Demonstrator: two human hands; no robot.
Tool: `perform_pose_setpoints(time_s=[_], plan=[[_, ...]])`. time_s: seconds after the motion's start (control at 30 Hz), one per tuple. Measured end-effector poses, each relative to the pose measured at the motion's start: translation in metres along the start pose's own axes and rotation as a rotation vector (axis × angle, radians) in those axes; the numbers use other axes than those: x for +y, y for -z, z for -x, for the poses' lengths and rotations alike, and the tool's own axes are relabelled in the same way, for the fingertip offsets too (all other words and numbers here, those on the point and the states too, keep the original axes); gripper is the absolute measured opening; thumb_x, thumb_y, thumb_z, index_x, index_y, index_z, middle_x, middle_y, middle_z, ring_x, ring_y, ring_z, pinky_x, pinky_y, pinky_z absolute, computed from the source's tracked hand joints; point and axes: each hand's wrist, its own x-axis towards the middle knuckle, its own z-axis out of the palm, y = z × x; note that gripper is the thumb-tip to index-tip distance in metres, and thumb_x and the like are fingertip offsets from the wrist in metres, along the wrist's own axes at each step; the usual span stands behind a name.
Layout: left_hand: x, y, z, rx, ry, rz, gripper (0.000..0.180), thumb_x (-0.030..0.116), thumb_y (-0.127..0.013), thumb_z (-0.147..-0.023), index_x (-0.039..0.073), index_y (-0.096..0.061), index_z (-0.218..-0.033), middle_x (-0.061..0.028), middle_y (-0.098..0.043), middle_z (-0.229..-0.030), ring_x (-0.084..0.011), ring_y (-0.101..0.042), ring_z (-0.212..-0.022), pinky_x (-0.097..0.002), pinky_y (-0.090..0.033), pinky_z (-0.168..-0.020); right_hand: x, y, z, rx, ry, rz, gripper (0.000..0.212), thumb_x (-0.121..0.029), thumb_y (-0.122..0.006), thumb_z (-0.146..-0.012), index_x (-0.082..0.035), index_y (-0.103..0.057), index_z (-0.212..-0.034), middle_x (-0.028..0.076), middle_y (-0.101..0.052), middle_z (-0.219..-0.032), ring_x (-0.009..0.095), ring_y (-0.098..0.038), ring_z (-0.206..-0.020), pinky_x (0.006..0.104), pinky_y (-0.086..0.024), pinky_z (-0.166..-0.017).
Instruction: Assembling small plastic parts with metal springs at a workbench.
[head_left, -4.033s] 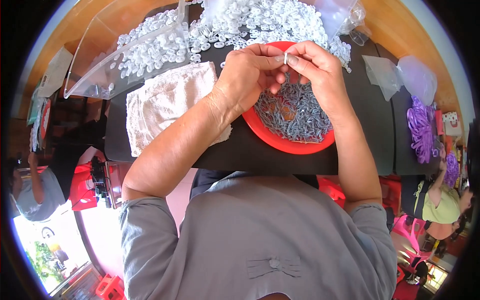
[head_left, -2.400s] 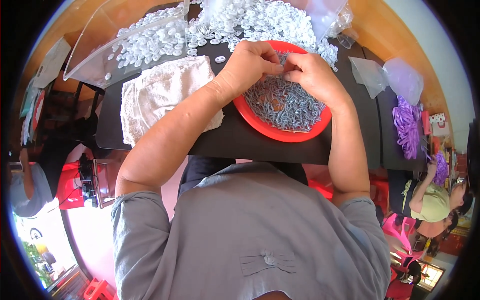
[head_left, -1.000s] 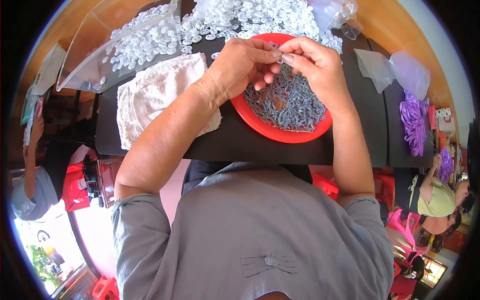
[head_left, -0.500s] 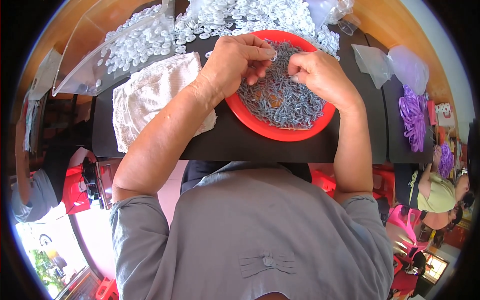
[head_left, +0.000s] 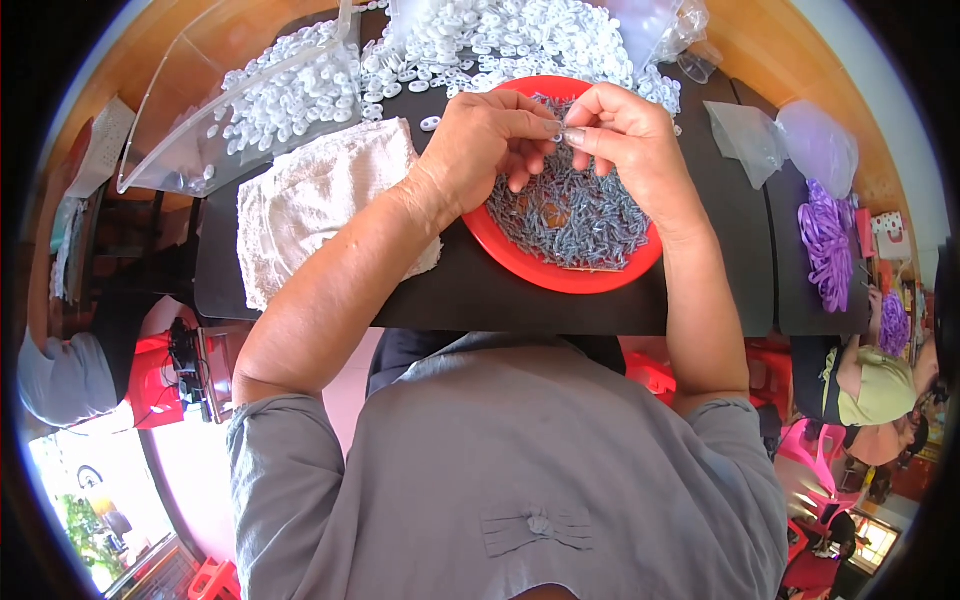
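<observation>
Over a red basin [head_left: 550,281] my two hands meet, fingertips almost touching. My left hand [head_left: 482,138] pinches a small white plastic piece [head_left: 558,137] between thumb and forefinger, its other fingers curled below. My right hand [head_left: 632,148] presses thumb and forefinger together at the same piece; whatever it pinches is too small to make out. Beneath them the basin holds a heap of small grey screw-like pieces [head_left: 580,232], with a bit of brown showing through in the middle.
White oval plastic pieces [head_left: 510,40] with holes lie heaped at the back, others in a clear bin [head_left: 150,165] at far left. A folded cream cloth [head_left: 325,205] lies left of the basin. To the right are clear bags [head_left: 745,140] and purple ribbon [head_left: 826,245]. Other people sit at both sides.
My right hand has lifted from the grey pieces and moved left and up to my left hand. The left hand still pinches the white piece.
</observation>
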Motion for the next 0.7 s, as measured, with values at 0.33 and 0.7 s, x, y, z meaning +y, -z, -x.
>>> perform_pose_setpoints(time_s=[0.33,0.7], plan=[[0.0021,-0.0024,0.0021,-0.009,0.011,-0.004,0.015,0.008,-0.060,-0.088,-0.005,-0.060,-0.095,-0.0111,-0.062,-0.077,-0.0151,-0.057,-0.057,-0.0251,-0.042,-0.043,-0.0059,0.0000,0.0009,0.073,0.073,-0.076,0.015,-0.002,-0.060,-0.085,-0.002,-0.065,-0.100,0.002,-0.063,-0.083,0.007,-0.057,-0.069,0.0205,-0.042,-0.060],[0.0015,-0.0021,0.0011,-0.036,0.025,-0.015,0.015,0.006,-0.060,-0.089,-0.006,-0.059,-0.096,-0.0108,-0.061,-0.077,-0.0154,-0.058,-0.058,-0.0251,-0.042,-0.043,-0.0040,-0.0007,0.0017,0.086,0.075,0.005,0.016,-0.002,-0.060,-0.086,-0.002,-0.068,-0.100,0.002,-0.066,-0.084,0.007,-0.058,-0.071,0.0208,-0.044,-0.062]])
